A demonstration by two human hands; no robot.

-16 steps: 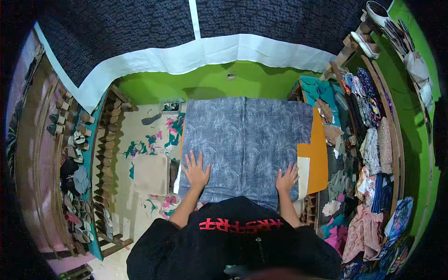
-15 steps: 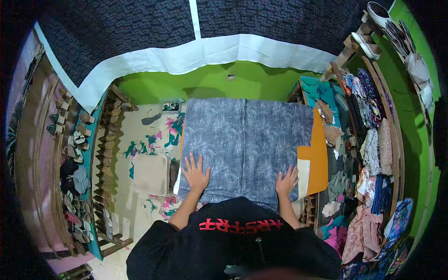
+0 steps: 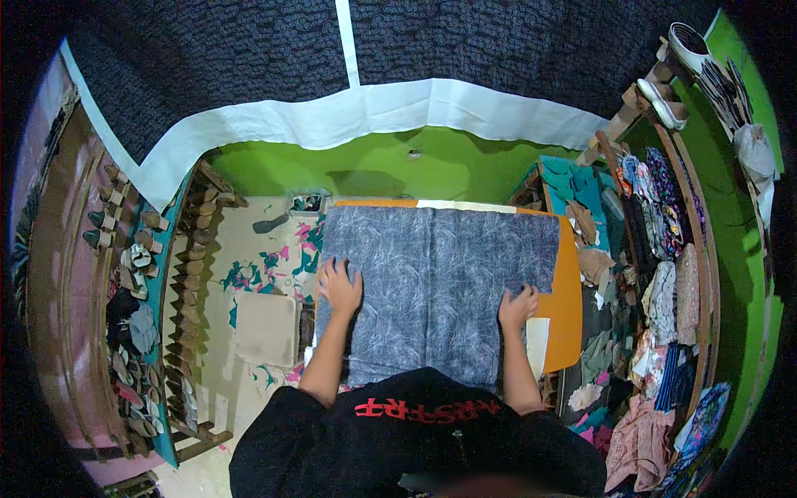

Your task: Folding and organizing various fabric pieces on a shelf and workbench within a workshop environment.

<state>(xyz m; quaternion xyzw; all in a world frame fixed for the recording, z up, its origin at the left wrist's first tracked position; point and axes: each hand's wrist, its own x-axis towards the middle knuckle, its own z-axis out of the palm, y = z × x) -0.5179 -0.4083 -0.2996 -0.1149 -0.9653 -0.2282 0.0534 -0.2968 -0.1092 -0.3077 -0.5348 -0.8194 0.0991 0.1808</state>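
A dark grey-blue cloth [image 3: 427, 282] with pale wispy streaks lies over the table, with a crease running from far to near down its middle. My left hand [image 3: 340, 288] presses on its left side, fingers bent and apart. Near the right edge, my right hand [image 3: 519, 307] rests with bent fingers, a gap showing between thumb and fingers. Beneath the cloth, the orange tabletop [image 3: 566, 324] shows at the right and along the far edge. A cream piece [image 3: 537, 344] lies near my right wrist. My body hides the cloth's near edge.
At left stand a beige padded stool [image 3: 266, 330] and a rack of shoe forms [image 3: 189, 286]. Teal and pink scraps [image 3: 249, 278] litter the floor. Folded fabrics [image 3: 664, 299] fill the right-hand shelves. Patterned dark cloth [image 3: 232, 50] hangs overhead before a green wall [image 3: 374, 170].
The cloth has slid toward me, uncovering the table's far orange edge. Both hands have gone from flat with spread fingers to bent fingers. The view has tilted slightly.
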